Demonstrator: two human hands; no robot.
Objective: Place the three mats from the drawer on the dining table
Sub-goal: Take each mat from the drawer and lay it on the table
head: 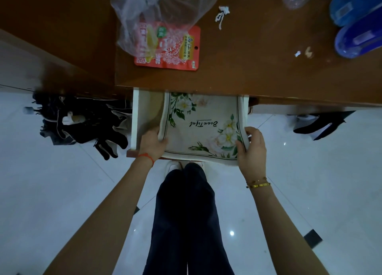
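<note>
Fingers point(160, 139) of both hands curl over the side edges of the floral mats point(203, 128) in the open drawer point(142, 111), centre of the frame.

From the one head view, we see the left hand point(152, 143) gripping the stack's left edge and the right hand point(251, 148) pinching its right edge, the cloth partly inside the drawer beneath the dining table point(258, 63). We cannot tell how many mats lie in the pile. We judge the task barely begun: no mat yet lies on the tabletop, where a red snack packet point(177, 49) and a plastic bag point(161, 10) occupy the upper middle.
</note>
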